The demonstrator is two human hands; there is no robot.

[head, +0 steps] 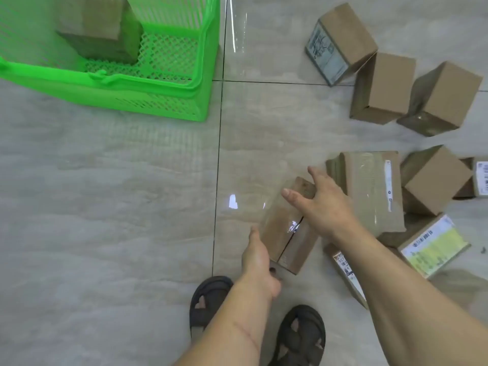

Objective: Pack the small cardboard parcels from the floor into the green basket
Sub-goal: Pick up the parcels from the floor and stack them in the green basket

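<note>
A taped cardboard parcel [286, 231] is held between both hands just above the floor. My left hand [260, 262] grips its near end from below, thumb along the side. My right hand [320, 204] clamps its far end, fingers spread over the top. The green basket [148, 85] stands at the upper left with one brown parcel [97, 30] inside. Several more parcels lie on the floor to the right, among them a long taped one [372, 188] and one with a yellow label [433, 247].
Three parcels [383, 88] sit grouped at the upper right, one with a printed label [326, 54]. My two sandalled feet [298, 336] stand at the bottom centre. Glossy grey tiled floor [105, 207] stretches between me and the basket.
</note>
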